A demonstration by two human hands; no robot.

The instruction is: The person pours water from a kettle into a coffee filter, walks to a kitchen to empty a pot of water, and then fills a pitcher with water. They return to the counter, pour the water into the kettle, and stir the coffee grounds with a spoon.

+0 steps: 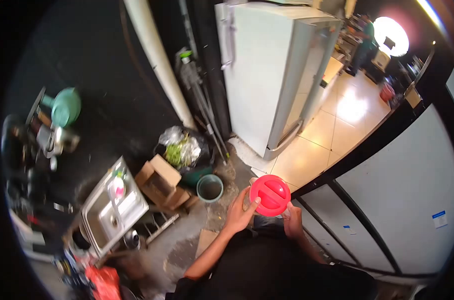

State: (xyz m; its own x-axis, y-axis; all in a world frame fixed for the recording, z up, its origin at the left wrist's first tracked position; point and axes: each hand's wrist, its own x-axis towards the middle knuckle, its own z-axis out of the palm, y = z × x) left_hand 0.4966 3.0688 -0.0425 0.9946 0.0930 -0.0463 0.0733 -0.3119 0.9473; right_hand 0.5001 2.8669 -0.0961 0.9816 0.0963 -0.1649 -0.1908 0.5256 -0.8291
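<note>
A round, bright red lid (270, 195) with a raised bar across its middle sits on a container held in front of my body. Most of the container below the lid is hidden; a pale edge shows at its side. My left hand (240, 212) is closed around the container's left side, the thumb resting at the lid's rim. On the other side, my right hand (293, 219) is closed near a whitish, see-through part just under the lid, perhaps a handle. I cannot make out its exact shape.
A white refrigerator (257, 65) stands ahead, beside a tiled floor (312, 150). To the left are a steel sink (104, 225), a cardboard box (162, 180), a green bucket (210, 189) and a full trash bag (182, 150). White panels (402, 190) flank my right. Another person (364, 42) stands far off.
</note>
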